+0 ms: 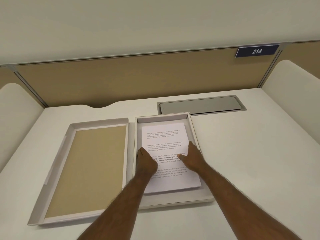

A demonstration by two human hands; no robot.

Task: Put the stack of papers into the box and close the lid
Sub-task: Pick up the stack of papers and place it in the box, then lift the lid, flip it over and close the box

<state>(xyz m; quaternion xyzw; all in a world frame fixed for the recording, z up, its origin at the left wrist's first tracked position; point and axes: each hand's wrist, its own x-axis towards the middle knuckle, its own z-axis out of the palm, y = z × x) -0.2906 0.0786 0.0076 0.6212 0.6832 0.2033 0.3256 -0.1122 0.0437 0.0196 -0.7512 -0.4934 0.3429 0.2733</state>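
I am in an office cubicle: tan fabric partition panel [121,80], blue number plate reading 214 [257,51], grey cable hatch [200,105] in my white counter [251,153].

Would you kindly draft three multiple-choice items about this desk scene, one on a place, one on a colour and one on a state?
1. Where does the lid lie?
A. Left of the box
B. On the box
C. Behind the box

2. What colour is the lid's inner panel?
A. Blue
B. Tan
C. Black

3. How does the stack of papers stand?
A. Lying on the bare desk
B. Held in the air
C. Inside the open box, both hands on it

Answers:
1 A: the lid rests upturned on the desk to the box's left.
2 B: its panel is tan within pale rims.
3 C: the left hand and right hand press the sheets inside the box walls.
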